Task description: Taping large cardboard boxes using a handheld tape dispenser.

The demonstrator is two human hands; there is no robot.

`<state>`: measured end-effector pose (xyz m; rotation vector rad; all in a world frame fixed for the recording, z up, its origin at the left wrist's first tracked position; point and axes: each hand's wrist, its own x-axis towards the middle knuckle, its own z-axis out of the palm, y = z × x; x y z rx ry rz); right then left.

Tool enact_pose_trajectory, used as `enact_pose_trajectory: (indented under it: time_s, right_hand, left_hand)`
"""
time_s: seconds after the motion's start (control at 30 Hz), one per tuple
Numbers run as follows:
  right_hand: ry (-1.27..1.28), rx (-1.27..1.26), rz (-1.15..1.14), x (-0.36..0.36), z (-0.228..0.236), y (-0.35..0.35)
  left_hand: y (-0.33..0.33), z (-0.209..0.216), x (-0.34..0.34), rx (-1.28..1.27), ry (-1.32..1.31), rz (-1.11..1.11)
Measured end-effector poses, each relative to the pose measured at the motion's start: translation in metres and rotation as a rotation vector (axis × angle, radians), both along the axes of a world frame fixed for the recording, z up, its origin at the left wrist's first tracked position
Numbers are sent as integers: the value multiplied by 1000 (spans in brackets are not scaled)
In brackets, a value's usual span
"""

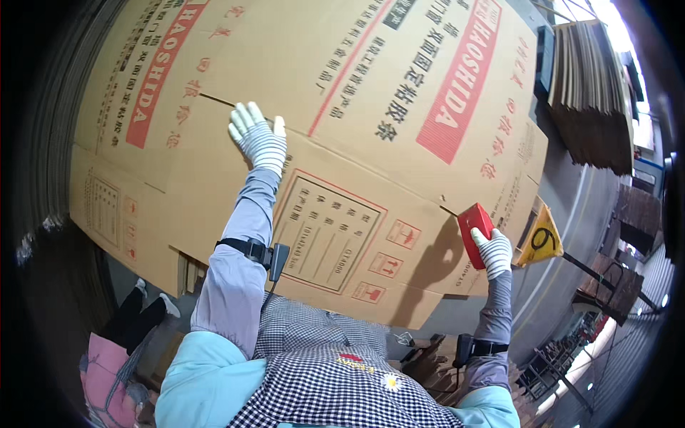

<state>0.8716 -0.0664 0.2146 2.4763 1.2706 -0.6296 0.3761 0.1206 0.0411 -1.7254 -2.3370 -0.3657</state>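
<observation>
A large flat sheet of printed brown cardboard (349,153) lies in front of me, with crease lines and several cut slots. My left hand (258,139), in a striped white glove, rests on its middle left part with the fingers stretched out, close to one slot. At the right, my gloved right hand (494,252) is closed around a red box-shaped block (471,227). This block is over the sheet's right part, beside another slot, and throws a shadow on the cardboard. Whether it touches the sheet I cannot tell.
Beyond my right hand hangs a yellow triangular sign (539,239). A tall stack of cardboard sheets (591,93) stands at the far right, with more brown stacks (605,285) farther along the floor. At the lower left is another person in pink (107,374).
</observation>
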Motion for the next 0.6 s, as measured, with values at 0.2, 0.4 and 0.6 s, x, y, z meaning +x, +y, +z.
enact_pose_trajectory:
  time_s: [0.2, 0.4, 0.6]
  right_hand:
    - [801, 489, -591, -13, 16, -147]
    - [952, 624, -537, -31, 30, -215]
    - [710, 505, -214, 0, 19, -254]
  left_hand:
    - [-99, 28, 245, -483, -169, -1145]
    - [-216, 23, 370, -1225, -625, -1490]
    - [-300, 85, 328, -1296, -2601, -840]
